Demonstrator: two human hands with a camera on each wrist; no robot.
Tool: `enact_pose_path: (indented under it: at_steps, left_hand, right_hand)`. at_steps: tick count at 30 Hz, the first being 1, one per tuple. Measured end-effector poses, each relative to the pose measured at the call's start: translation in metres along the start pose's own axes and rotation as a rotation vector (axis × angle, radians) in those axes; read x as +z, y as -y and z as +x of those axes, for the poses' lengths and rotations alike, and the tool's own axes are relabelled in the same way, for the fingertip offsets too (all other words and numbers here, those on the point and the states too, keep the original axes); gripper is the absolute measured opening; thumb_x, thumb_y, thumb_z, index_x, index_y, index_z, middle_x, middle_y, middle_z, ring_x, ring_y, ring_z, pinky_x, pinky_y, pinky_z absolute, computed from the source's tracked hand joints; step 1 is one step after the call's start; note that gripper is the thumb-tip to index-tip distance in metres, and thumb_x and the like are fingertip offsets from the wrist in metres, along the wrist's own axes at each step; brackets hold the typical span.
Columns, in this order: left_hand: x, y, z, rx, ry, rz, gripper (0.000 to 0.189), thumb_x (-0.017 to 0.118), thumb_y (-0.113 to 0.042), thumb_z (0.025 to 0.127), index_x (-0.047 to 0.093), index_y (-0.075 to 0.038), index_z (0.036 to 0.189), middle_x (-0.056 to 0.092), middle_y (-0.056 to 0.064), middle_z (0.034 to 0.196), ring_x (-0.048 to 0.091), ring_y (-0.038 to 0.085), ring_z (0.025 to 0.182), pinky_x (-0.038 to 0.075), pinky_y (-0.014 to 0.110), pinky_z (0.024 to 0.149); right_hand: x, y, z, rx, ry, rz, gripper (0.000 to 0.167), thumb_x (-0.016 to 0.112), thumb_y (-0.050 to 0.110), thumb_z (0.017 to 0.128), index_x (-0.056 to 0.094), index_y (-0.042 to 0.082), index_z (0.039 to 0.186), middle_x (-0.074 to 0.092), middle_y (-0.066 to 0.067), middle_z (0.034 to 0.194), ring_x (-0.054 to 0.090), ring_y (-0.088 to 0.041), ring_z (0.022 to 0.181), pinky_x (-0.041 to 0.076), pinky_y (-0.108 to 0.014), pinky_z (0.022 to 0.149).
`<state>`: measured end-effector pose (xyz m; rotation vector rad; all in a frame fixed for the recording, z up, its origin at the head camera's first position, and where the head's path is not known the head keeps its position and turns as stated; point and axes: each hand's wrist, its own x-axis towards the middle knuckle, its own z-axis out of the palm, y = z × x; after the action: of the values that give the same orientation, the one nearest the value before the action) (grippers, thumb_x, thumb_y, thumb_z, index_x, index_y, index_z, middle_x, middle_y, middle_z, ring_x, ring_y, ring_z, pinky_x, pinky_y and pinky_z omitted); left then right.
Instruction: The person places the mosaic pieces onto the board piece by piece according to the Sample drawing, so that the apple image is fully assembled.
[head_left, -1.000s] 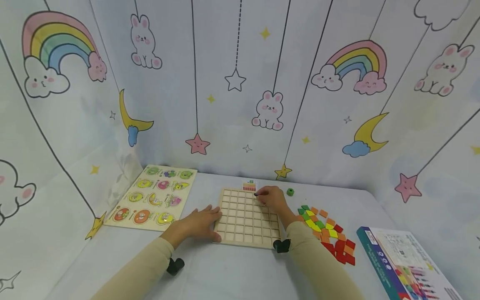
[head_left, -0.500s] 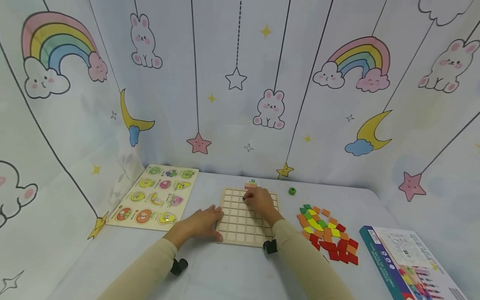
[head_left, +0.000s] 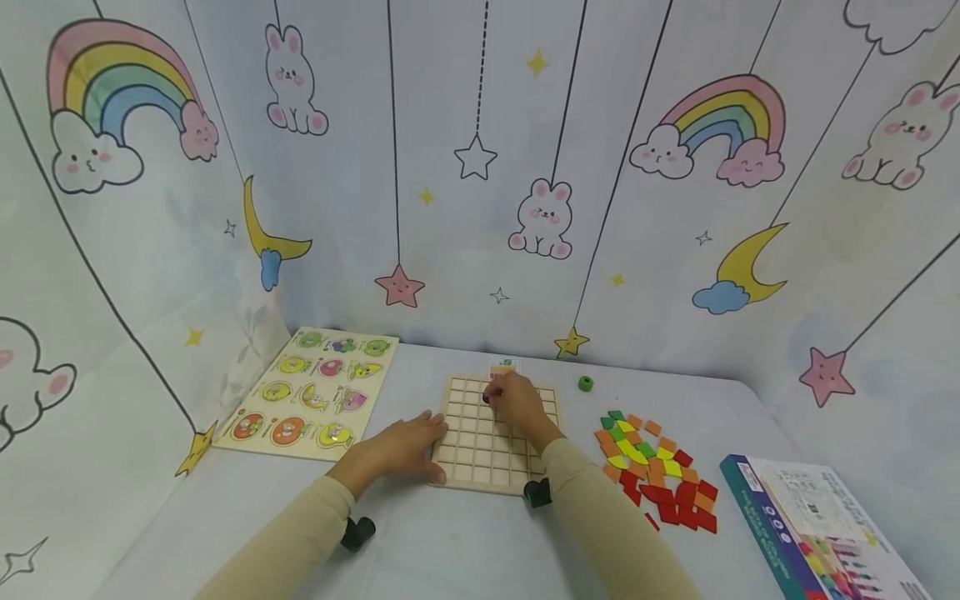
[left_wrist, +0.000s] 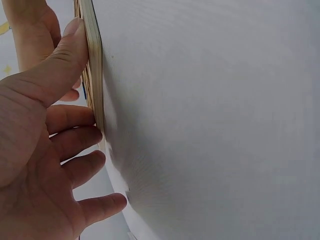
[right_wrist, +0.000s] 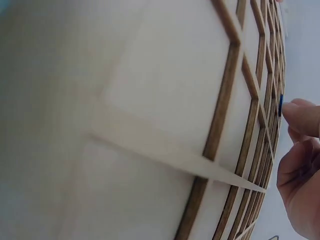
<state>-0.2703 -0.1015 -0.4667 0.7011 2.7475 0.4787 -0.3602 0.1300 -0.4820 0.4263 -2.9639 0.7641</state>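
Observation:
A wooden grid board [head_left: 472, 475] with square compartments lies flat on the table. My left hand [head_left: 401, 450] rests against its left edge; in the left wrist view the thumb and some fingertips touch the board's side, fingers fairly straight. Over the upper left part of the grid, my right hand [head_left: 519, 407] pinches a small dark piece [head_left: 486, 398] between thumb and finger. That piece shows as a thin blue edge [right_wrist: 281, 105] in the right wrist view, down at the grid. Its full shape is hidden by the fingers.
Several red, orange, yellow and green tiles [head_left: 657, 468] lie to the right. A green bead [head_left: 586, 383] and a small printed card [head_left: 506, 365] are behind the board. A fruit puzzle board [head_left: 281, 421] lies at left, a printed box [head_left: 821, 521] at far right.
My right hand has moved left across the top of the grid with the small piece, then stayed nearly in place, the piece tilting slightly. The left hand holds its place at the board's edge.

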Motion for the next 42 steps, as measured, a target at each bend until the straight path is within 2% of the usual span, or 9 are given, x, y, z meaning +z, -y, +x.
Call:
enact_pose_path:
  at_steps: [6,12,19,24,28,32,36,39,42]
  left_hand:
    - [0.001,0.000,0.001,-0.001,0.011,0.001,0.089,0.083,-0.047,0.081,0.048,-0.004,0.151,0.038,0.012,0.162,0.028,0.032,0.153,0.029,0.061,0.119]
    - [0.001,0.002,0.003,-0.006,0.012,0.008,0.089,0.084,-0.047,0.080,0.048,-0.005,0.151,0.037,0.011,0.163,0.028,0.031,0.154,0.028,0.060,0.120]
    - [0.002,0.004,0.004,-0.009,0.006,-0.003,0.089,0.084,-0.047,0.080,0.049,-0.006,0.150,0.037,0.011,0.163,0.028,0.031,0.154,0.028,0.060,0.120]
    - [0.003,0.004,0.004,-0.013,0.006,0.007,0.088,0.083,-0.048,0.080,0.049,-0.007,0.150,0.038,0.010,0.163,0.029,0.031,0.153,0.028,0.062,0.119]
    - [0.003,0.002,0.002,-0.023,0.008,0.016,0.088,0.083,-0.048,0.080,0.049,-0.008,0.150,0.038,0.009,0.163,0.029,0.032,0.153,0.028,0.063,0.119]
    - [0.001,-0.001,0.000,-0.033,0.012,0.025,0.087,0.083,-0.048,0.080,0.049,-0.007,0.150,0.038,0.009,0.163,0.030,0.032,0.153,0.028,0.062,0.119]
    - [-0.001,-0.004,-0.001,-0.033,0.014,0.035,0.087,0.082,-0.047,0.081,0.049,-0.007,0.150,0.039,0.009,0.162,0.030,0.033,0.153,0.028,0.062,0.119]
    - [-0.002,-0.005,-0.002,-0.032,0.010,0.030,0.086,0.083,-0.046,0.081,0.049,-0.005,0.150,0.038,0.011,0.162,0.030,0.034,0.153,0.027,0.062,0.119]
    - [-0.002,-0.005,-0.001,-0.026,0.011,0.029,0.086,0.083,-0.045,0.081,0.049,-0.005,0.150,0.038,0.011,0.162,0.030,0.036,0.152,0.027,0.064,0.119]
  right_hand:
    - [0.001,-0.002,0.000,0.038,0.018,0.013,0.010,0.070,0.011,0.096,0.080,0.009,0.100,0.076,-0.003,0.101,0.068,-0.020,0.093,0.057,-0.040,0.082]
    - [0.003,-0.004,0.001,0.012,0.023,0.015,0.010,0.071,0.013,0.096,0.080,0.010,0.098,0.076,-0.001,0.096,0.068,-0.019,0.090,0.056,-0.040,0.082]
    - [0.003,-0.004,0.000,0.003,0.016,0.013,0.011,0.070,0.013,0.095,0.080,0.009,0.099,0.076,-0.003,0.100,0.069,-0.022,0.096,0.057,-0.041,0.084]
    - [-0.007,-0.012,-0.005,0.038,-0.032,0.115,0.018,0.072,0.016,0.095,0.079,0.006,0.109,0.071,-0.007,0.103,0.065,-0.024,0.096,0.054,-0.043,0.085]
    - [-0.035,-0.036,-0.013,0.119,-0.084,0.271,0.026,0.072,0.019,0.096,0.075,0.005,0.118,0.069,-0.011,0.112,0.064,-0.027,0.102,0.054,-0.045,0.088]
    - [-0.070,-0.082,-0.032,0.209,-0.146,0.403,0.033,0.069,0.021,0.098,0.071,0.002,0.125,0.069,-0.017,0.122,0.063,-0.034,0.112,0.053,-0.047,0.092]
    - [-0.099,-0.128,-0.056,0.364,-0.175,0.482,0.040,0.064,0.024,0.102,0.064,0.000,0.134,0.060,-0.023,0.135,0.055,-0.038,0.122,0.049,-0.051,0.100]
    - [-0.110,-0.152,-0.071,0.492,-0.172,0.556,0.044,0.060,0.024,0.104,0.058,-0.001,0.140,0.052,-0.025,0.142,0.052,-0.039,0.121,0.051,-0.048,0.102]
    - [-0.113,-0.167,-0.081,0.581,-0.161,0.619,0.043,0.061,0.023,0.104,0.057,-0.001,0.139,0.052,-0.023,0.139,0.057,-0.035,0.115,0.056,-0.039,0.094]
